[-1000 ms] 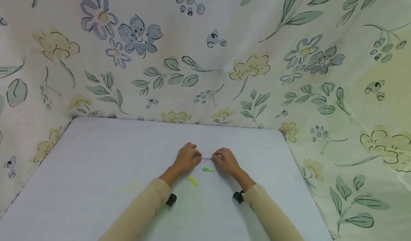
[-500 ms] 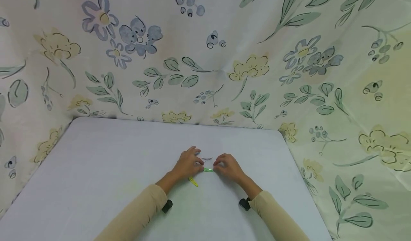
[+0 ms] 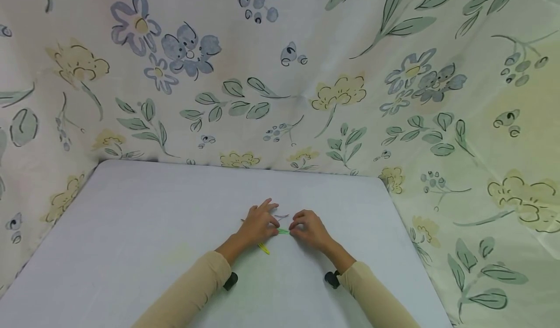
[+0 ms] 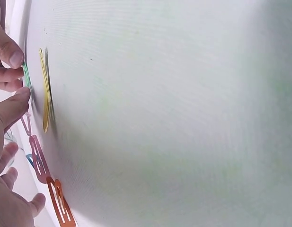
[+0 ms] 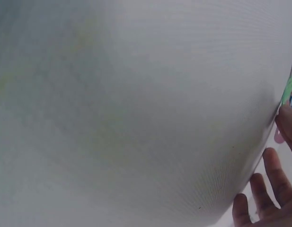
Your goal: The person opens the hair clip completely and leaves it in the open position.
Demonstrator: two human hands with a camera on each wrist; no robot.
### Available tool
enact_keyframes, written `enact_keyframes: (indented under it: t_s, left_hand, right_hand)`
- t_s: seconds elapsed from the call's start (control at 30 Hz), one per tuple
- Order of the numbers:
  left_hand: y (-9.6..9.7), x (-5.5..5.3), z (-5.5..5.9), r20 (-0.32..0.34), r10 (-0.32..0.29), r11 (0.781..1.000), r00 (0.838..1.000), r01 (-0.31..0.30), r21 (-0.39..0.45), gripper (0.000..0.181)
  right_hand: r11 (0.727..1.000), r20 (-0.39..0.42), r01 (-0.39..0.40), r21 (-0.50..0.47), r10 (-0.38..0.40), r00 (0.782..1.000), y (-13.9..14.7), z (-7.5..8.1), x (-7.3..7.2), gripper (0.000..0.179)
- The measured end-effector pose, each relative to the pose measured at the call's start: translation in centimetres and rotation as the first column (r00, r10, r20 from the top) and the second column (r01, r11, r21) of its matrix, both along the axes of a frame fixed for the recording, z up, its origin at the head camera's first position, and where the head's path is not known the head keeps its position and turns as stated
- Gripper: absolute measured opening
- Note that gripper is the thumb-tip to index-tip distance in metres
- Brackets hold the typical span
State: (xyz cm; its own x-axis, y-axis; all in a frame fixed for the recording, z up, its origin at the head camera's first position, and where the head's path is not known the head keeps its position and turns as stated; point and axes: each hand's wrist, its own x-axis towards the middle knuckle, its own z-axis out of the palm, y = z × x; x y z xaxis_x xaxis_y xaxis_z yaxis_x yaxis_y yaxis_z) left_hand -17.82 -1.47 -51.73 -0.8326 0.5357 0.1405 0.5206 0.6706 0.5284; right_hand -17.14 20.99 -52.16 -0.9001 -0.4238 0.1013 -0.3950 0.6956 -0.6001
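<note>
Well inside table edges point(image 3: 197, 167) — 2 hands point(image 3: 258, 224) point(image 3: 308, 228) pinch green clip point(image 3: 283, 231).

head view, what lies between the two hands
In the head view, a green hair clip, pinched by the left hand and right hand, and a mauve hair clip beyond.

The left hand's grip point(image 3: 258, 225) and the right hand's grip point(image 3: 309, 228) have let go of the thin pinkish clip point(image 3: 282, 216), pinched a second ago, and drawn back; both now pinch the green clip point(image 3: 283, 231) (the left now hides one end of the yellow clip point(image 3: 264, 249)).
</note>
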Motion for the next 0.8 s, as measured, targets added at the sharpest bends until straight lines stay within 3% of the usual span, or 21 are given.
enact_keyframes:
  t_s: [0.33, 0.8]
  left_hand:
    - [0.24, 0.15, 0.04, 0.017, 0.009, 1.000, 1.000, -0.009, 0.016, 0.010]
    - [0.28, 0.23, 0.00, 0.066, 0.043, 0.998, 0.997, -0.047, 0.047, 0.008]
  right_hand:
    - [0.999, -0.039, -0.023, 0.039, 0.025, 0.999, -0.07, -0.19, -0.11, 0.002]
    - [0.999, -0.019, -0.008, 0.040, 0.009, 1.000, -0.42, 0.08, 0.09, 0.005]
